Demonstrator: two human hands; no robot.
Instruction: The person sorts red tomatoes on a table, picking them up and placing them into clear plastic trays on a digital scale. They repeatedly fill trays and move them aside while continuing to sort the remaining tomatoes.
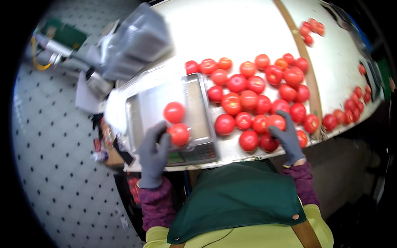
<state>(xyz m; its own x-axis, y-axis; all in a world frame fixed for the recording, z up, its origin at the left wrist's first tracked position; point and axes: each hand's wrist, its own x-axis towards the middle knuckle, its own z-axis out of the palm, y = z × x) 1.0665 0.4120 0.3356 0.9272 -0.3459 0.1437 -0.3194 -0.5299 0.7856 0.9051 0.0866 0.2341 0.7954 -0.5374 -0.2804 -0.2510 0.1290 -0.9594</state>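
My left hand (154,153), in a grey glove, is over the near left part of a scale (197,153). Its thumb and fingers are apart, with their tips beside a red tomato (179,134). A second tomato (174,112) lies just beyond that one. Both sit in what looks like a clear plastic tray (155,101) on the scale's metal pan (197,108). My right hand (290,140), also gloved in grey, curls its fingers and thumb round a tomato (276,122) at the near right of a big group of loose tomatoes (248,100).
A stack of clear plastic trays (136,41) stands at the table's far left. A brown strip (304,53) crosses the white table (231,25). Right of it lie more tomatoes (352,105) and a small far cluster (312,28). A metal arm-like fixture (58,47) is at left.
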